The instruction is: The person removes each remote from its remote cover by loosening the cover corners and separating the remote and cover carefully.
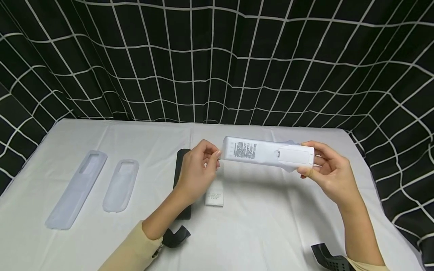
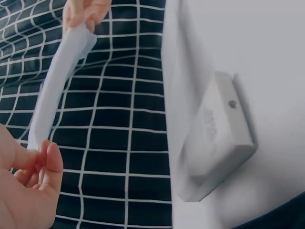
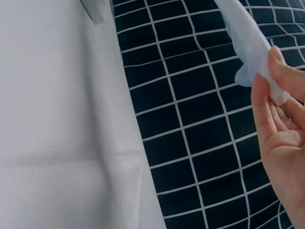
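A white remote control is held above the table, its back with printed label and battery cover facing up. A translucent silicone sleeve covers its left part, bunched around the battery cover; the right end is bare. My right hand grips that bare end between thumb and fingers. At the far end of the sleeve, my left hand pinches the tip with thumb and forefinger. The left wrist view shows the sleeve stretched between both hands. Under my left forearm lies a black remote, partly hidden.
Two translucent sleeves lie at the left of the white-covered table, a long one and a shorter one. Near the middle is another white remote-like block, partly hidden by my left hand. A black grid-patterned curtain stands behind.
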A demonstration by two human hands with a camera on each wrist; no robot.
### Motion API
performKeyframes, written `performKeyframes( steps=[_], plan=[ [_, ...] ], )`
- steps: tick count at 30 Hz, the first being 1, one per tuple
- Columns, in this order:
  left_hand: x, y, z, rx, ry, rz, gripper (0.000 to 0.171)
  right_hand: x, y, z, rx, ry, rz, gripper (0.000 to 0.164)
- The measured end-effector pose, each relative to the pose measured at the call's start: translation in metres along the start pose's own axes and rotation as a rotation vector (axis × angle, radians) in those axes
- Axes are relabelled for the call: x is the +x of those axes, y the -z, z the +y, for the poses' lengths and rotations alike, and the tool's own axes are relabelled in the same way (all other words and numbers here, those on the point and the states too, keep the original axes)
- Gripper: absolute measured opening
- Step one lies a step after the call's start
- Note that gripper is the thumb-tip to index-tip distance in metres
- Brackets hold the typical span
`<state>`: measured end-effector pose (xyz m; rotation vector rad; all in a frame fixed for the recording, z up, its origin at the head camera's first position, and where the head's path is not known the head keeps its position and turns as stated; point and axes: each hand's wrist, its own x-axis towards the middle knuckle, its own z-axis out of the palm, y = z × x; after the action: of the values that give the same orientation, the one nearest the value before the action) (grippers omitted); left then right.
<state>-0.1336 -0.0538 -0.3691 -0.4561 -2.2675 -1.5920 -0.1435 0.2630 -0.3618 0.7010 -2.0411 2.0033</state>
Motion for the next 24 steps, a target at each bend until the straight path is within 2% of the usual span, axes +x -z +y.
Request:
performKeyframes(
  steps=[10,13,18,21,24],
  plan=[
    [0.0020,0.0009,-0.0018,-0.035,0.054,0.016,0.004,-0.0001,0.0022,0.0026,-0.034,-0.011,0.019,0.057],
    [0.0023,0.0007,-0.0029,-0.075,0.083,-0.022,0.004,-0.0006,0.0025,0.0040,-0.022,-0.022,0.011,0.057],
    [0.0040,0.0022,-0.0022,-0.175,0.147,-0.148,0.005,-0.0025,0.0036,0.0038,0.009,-0.003,-0.004,0.058],
    [0.0062,0.0049,-0.0003,-0.228,0.148,-0.163,0.011,-0.0025,0.0030,0.0026,0.039,0.014,0.007,0.059],
    [0.0076,0.0067,0.0003,-0.278,0.125,-0.136,0.023,-0.0012,0.0014,0.0016,0.049,0.016,-0.003,0.059]
  ],
)
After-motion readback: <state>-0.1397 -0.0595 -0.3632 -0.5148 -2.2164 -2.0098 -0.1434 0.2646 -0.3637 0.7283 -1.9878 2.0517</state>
